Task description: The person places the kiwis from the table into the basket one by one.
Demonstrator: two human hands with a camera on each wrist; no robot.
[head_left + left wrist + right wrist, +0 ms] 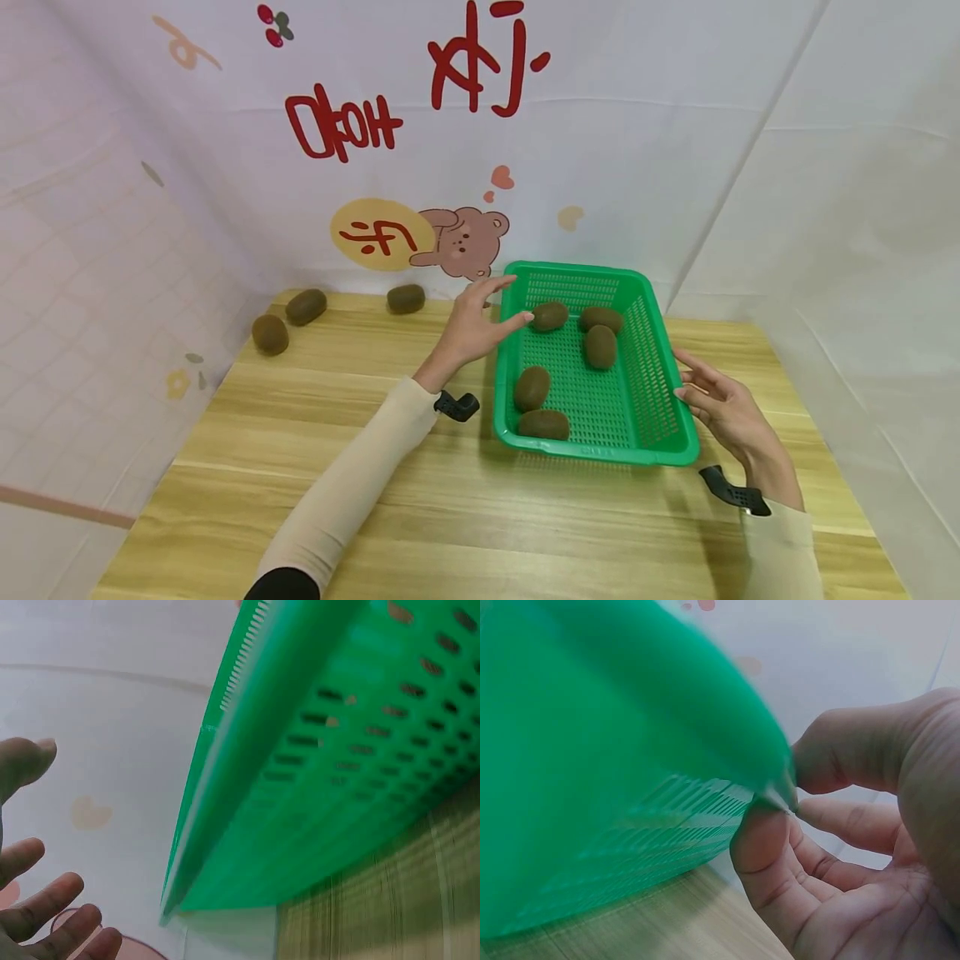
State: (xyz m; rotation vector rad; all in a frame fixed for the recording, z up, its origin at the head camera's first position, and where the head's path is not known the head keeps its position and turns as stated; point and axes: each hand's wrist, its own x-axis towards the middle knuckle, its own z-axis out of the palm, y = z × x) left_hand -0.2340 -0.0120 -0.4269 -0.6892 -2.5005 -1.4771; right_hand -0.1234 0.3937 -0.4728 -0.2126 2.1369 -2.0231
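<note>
A green plastic basket point(596, 452) with slotted walls holds several brown kiwis point(601, 347), some at its far end and some in the near left corner. My right hand point(727, 412) pinches the basket's right rim between thumb and fingers, as the right wrist view shows close up. My left hand point(474, 323) hovers by the left rim, thumb and fingers spread apart. In the left wrist view those fingers point(56, 904) stand clear of the basket wall and hold nothing.
Left of the basket, one kiwi point(406, 299) lies near the table's back edge. Two more kiwis, one darker point(306, 307) and one rounder point(270, 334), sit at the back left corner. A printed cloth point(637, 167) hangs behind the wooden table point(450, 517).
</note>
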